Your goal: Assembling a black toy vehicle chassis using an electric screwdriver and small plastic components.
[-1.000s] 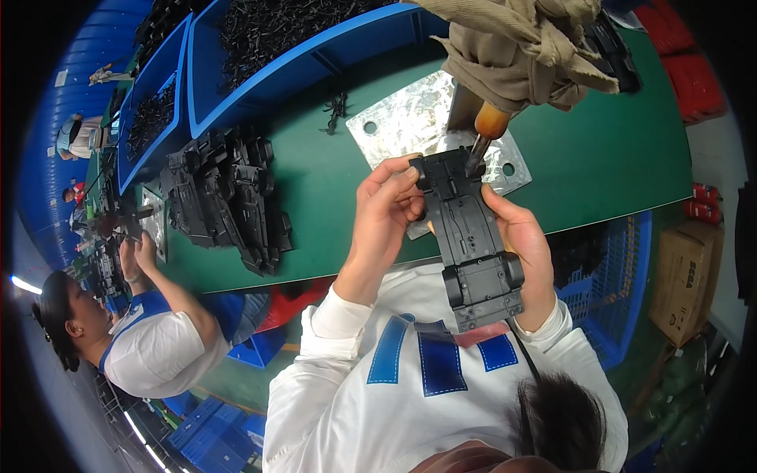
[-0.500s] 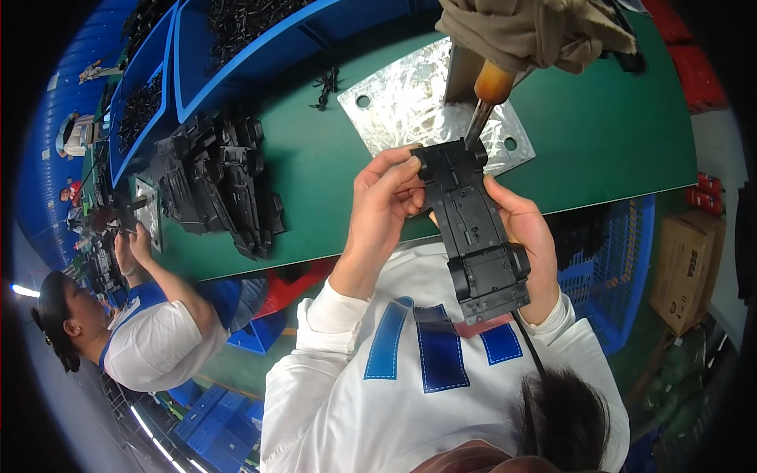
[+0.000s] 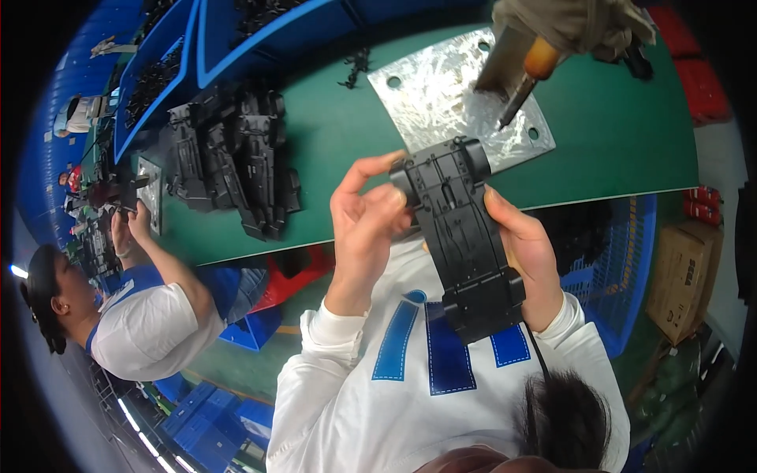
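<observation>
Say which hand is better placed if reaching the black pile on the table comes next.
Probably the left hand: it's nearer the pile of black parts, while the right hand is on the far side of the long black piece both hold.

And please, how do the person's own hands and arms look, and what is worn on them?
The left hand and right hand are bare, without gloves. The long white sleeves are creased near their ends. They belong to a white top with blue patches on its front, edged with pale dashed stitching.
</observation>
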Demonstrator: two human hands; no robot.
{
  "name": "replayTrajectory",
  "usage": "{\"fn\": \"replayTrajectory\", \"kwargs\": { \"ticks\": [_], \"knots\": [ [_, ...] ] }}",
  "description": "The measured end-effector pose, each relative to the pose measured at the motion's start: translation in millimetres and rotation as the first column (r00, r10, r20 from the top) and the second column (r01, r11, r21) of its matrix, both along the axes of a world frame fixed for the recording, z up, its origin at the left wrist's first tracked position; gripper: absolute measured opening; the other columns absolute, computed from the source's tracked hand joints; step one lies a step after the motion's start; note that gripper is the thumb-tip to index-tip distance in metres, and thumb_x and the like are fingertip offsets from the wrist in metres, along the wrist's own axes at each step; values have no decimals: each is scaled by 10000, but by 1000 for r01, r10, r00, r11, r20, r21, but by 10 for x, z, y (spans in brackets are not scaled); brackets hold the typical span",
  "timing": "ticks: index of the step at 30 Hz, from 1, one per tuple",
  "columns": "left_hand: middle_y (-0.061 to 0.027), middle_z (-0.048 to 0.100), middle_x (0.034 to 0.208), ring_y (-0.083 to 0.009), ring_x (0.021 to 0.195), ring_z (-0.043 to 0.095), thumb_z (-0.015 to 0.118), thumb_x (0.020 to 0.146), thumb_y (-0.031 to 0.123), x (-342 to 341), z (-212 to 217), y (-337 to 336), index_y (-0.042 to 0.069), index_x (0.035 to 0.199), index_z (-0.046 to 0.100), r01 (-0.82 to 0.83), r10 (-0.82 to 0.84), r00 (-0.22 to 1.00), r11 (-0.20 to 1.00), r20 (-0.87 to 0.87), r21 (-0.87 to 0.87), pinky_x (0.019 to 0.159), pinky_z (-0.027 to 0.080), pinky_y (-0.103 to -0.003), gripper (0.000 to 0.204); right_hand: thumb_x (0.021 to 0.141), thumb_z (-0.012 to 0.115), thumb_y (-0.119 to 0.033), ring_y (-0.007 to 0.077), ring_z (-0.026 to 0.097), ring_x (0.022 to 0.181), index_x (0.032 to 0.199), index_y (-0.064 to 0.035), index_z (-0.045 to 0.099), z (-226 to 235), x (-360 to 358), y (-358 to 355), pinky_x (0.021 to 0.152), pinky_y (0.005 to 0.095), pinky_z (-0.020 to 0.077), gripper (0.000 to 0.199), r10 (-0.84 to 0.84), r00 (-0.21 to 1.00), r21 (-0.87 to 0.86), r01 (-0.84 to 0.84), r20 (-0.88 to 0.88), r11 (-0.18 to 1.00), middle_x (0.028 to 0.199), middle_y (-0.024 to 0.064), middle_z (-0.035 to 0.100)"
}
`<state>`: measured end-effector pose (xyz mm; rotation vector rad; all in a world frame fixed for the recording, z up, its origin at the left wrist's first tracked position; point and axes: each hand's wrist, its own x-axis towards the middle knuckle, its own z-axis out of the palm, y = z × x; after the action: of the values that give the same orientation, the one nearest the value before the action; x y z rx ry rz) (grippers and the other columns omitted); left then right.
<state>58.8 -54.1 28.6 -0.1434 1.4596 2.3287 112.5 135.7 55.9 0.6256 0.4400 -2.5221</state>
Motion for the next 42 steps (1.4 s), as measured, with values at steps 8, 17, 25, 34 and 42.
{"fn": "replayTrajectory", "kwargs": {
  "ticks": [8,17,25,34,42],
  "knots": [
    [-151,656,1035,-118,687,607,719,806,199,22,212,-187,-48,1280,460,-38,49,978,998,-203,58,580,468,-204,594,1018,519,-246,183,684,994,1290,38,568,-31,-27,-133,889,296,541,396,9,982,48,0,-188,999,1165,125,679],
    [-162,659,1030,-114,657,599,727,786,175,-119,205,-234,-59,1271,462,-22,47,963,995,-266,97,561,463,-207,600,991,580,-226,176,681,1002,1262,16,603,-27,-110,-150,900,294,538,364,14,987,57,-5,-158,998,1160,102,689],
    [-226,683,1117,-215,1034,662,707,820,58,-163,163,-293,-82,1299,451,70,-5,965,968,-263,241,956,475,-325,561,978,600,-234,185,685,994,1265,28,600,-45,-167,-116,889,305,545,389,46,988,74,-35,-146,997,1155,117,689],
    [-227,661,834,-205,616,559,849,677,96,-81,450,-268,-118,1102,605,29,171,732,960,-660,280,504,401,-337,535,862,655,-164,284,627,1040,1136,100,671,230,-42,-22,936,354,453,381,96,874,199,1,-476,980,1165,230,654],
    [-175,677,666,-170,398,516,835,753,196,-138,807,-178,64,1053,559,0,52,578,998,-814,64,360,348,-235,428,882,689,-65,426,588,1186,1080,101,699,272,-24,-40,1026,510,419,258,-49,734,-62,9,-677,998,1267,329,587]
  ]
}}
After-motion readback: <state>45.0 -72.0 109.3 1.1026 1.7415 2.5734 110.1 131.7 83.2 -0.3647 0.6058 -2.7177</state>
